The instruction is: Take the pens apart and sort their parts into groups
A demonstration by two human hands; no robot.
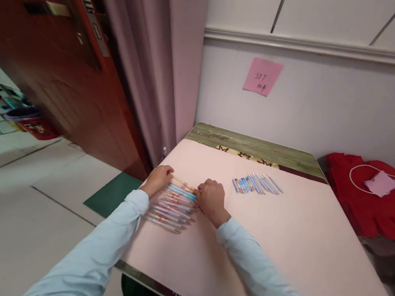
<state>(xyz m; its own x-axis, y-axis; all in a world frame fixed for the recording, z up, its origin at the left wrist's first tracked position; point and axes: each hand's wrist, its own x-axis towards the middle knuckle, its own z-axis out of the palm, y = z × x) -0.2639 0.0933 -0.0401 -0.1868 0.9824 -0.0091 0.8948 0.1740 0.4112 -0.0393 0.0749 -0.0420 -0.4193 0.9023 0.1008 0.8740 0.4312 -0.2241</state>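
A row of several pens (173, 206) lies side by side near the left edge of a pink table top (279, 247). My left hand (157, 179) rests at the left ends of the upper pens, fingers curled over them. My right hand (211, 199) is closed at the right ends of the same pens, pinching the tips. A second, smaller group of several bluish pens (256, 184) lies apart to the right, farther back on the table. Both arms wear light blue sleeves.
A red cloth (373, 202) with a white cord and a pink pouch lies to the right of the table. A pink sticky note (262, 76) hangs on the wall. A dark red door (49, 49) and a curtain stand at left.
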